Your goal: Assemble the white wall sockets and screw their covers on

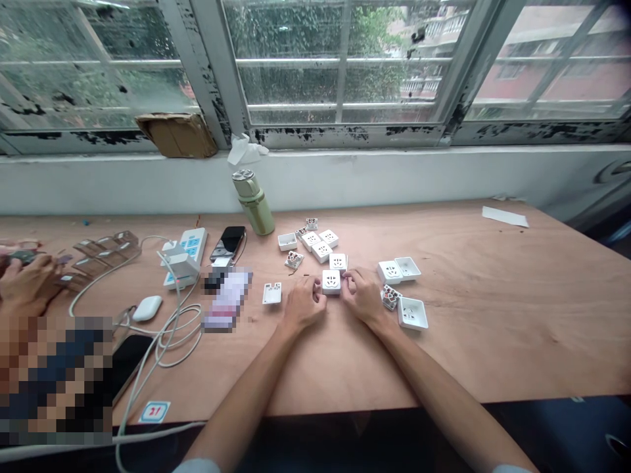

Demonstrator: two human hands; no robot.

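Note:
A square white power socket (331, 282) is on the table between my hands, its slotted face up. My left hand (304, 303) is closed, with fingertips against the socket's left side. On the other side, the curled fingers of my right hand (363, 295) press at its right edge; their tips are partly hidden. Just behind it is another socket (338, 261), with several more (322, 251) further back. An open white housing piece (272, 293) lies left of my left hand. Beside my right wrist are a socket insert with metal contacts (391, 297) and an open white box (413, 314).
A green thermos (255, 203) stands near the wall. Leftward lie a phone (229, 243), a power strip (193, 244), looped white cables (180, 315) and an earbud case (147, 308). Another person's hands (29, 282) work at the far left. A paper strip (505, 217) lies at the back right.

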